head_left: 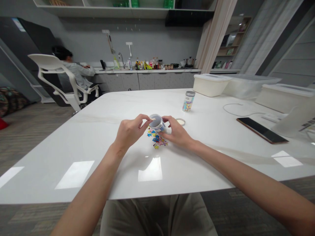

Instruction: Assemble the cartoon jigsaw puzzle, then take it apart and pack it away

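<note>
Well, the left hand and right hand, half-curled, hold an open clear jar with a blue label between them, over small colourful stickers; white marble worktop lies open toward the near edge; the jar's inside is hard to make out.

No words can be read. The label on the upright jar shows a yellow cartoon figure, its small print too blurred to make out; the open jar shows only blue markings, nothing legible.
</note>
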Action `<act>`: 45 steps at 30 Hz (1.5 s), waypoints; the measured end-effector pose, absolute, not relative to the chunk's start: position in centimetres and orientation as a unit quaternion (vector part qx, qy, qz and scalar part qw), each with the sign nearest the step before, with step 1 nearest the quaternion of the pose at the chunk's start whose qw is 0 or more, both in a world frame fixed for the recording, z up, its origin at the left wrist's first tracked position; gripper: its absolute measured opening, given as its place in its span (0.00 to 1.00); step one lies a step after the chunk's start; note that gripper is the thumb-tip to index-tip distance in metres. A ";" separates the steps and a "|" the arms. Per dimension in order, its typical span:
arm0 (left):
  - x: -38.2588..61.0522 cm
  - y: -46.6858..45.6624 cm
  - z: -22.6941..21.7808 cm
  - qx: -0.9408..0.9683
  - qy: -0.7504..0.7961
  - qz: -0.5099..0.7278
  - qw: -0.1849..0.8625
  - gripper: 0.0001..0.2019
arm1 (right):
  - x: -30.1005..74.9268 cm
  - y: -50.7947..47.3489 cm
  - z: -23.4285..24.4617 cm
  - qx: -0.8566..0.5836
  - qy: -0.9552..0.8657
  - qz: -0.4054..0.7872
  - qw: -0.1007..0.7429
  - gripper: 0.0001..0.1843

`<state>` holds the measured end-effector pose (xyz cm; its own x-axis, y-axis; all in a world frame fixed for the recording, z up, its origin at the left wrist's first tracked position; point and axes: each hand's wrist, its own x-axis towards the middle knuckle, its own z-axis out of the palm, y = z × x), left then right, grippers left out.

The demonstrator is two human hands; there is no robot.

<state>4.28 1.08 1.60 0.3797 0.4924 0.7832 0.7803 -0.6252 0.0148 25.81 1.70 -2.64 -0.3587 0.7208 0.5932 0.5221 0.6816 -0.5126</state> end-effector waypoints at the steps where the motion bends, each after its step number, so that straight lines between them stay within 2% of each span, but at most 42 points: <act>1: 4.3 1.1 1.6 -0.814 -0.391 -0.389 0.182 0.16 | 25.8 1.6 -2.6 -0.375 -0.822 0.112 0.414 0.26; 10: 4.0 1.4 1.3 -0.833 -0.403 -0.342 0.164 0.16 | 25.8 1.5 -2.5 -0.368 -0.828 0.094 0.413 0.25; 15: 4.3 1.4 1.7 -0.816 -0.450 -0.324 0.162 0.16 | 25.9 2.2 -3.0 -0.427 -0.777 0.134 0.442 0.27; 22: 4.3 1.8 1.3 -0.855 -0.506 -0.090 0.072 0.14 | 26.3 3.8 -4.0 -0.500 -0.707 0.191 0.462 0.27; 26: 4.2 2.0 0.6 -0.875 -0.483 -0.021 0.016 0.19 | 26.4 3.5 -3.5 -0.502 -0.686 0.153 0.503 0.33; 28: 4.1 2.0 0.5 -0.881 -0.473 -0.005 -0.004 0.18 | 26.5 3.0 -2.7 -0.495 -0.661 0.104 0.555 0.30; 30: 4.1 2.0 0.6 -0.883 -0.469 -0.002 -0.015 0.15 | 26.7 2.4 -1.7 -0.475 -0.662 0.064 0.577 0.20; 32: 4.1 1.9 0.8 -0.882 -0.471 -0.008 -0.021 0.14 | 26.8 1.9 -1.0 -0.446 -0.717 0.065 0.532 0.09; 33: 4.0 1.9 0.8 -0.880 -0.474 -0.012 -0.023 0.13 | 26.8 1.7 -0.9 -0.430 -0.757 0.075 0.486 0.07; 36: 3.9 1.9 0.9 -0.876 -0.481 -0.020 -0.027 0.11 | 26.4 1.3 -1.5 -0.387 -0.856 0.101 0.326 0.08; 38: 3.9 1.9 0.7 -0.878 -0.478 -0.025 -0.026 0.11 | 26.1 1.2 -2.3 -0.381 -0.882 0.111 0.253 0.11; 41: 4.0 2.0 0.5 -0.885 -0.463 -0.032 -0.022 0.14 | 25.7 1.3 -3.1 -0.389 -0.887 0.130 0.211 0.11; 45: 4.3 1.7 0.7 -0.899 -0.435 -0.023 -0.038 0.16 | 25.6 1.4 -3.1 -0.390 -0.886 0.140 0.210 0.08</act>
<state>4.27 1.72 0.65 0.6199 0.7846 0.0080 0.7811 -0.6181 0.0884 25.64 1.40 -3.14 -0.6079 0.7491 0.2634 0.6313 0.6571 -0.4119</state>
